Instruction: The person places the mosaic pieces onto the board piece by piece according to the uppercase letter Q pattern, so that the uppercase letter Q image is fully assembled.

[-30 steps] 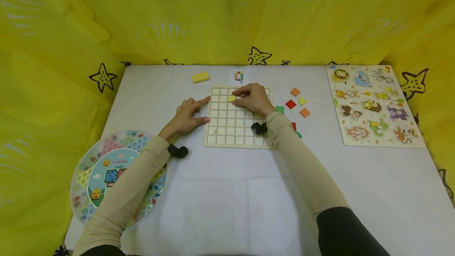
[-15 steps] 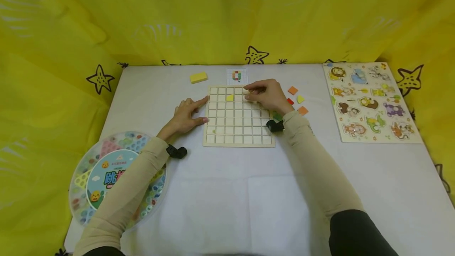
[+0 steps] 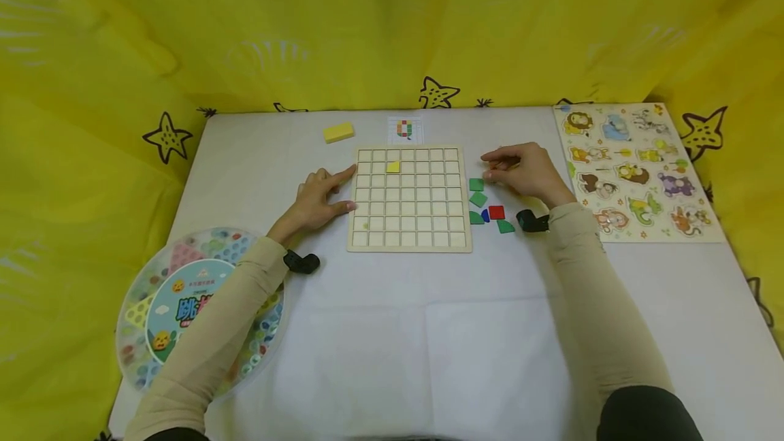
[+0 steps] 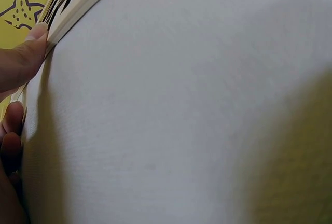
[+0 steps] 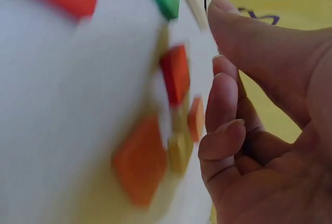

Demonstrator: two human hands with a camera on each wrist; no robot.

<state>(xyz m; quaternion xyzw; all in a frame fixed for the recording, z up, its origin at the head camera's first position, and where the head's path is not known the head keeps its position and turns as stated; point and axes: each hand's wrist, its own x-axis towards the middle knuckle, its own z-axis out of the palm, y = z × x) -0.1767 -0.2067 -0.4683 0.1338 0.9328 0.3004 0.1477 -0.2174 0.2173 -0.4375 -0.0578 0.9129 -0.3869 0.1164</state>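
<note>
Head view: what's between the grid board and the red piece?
The head view shows a green piece beside the grid board, then a small blue piece beside the red piece.

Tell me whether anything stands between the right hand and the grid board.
A green square tile lies flat by the board's right edge, between the right hand and the grid board. Nothing visible rises above it there, so the hand could likely pass over it.

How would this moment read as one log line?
left hand: touching left edge of grid board | right hand: empty, over loose tiles | yellow tile: on board
</note>
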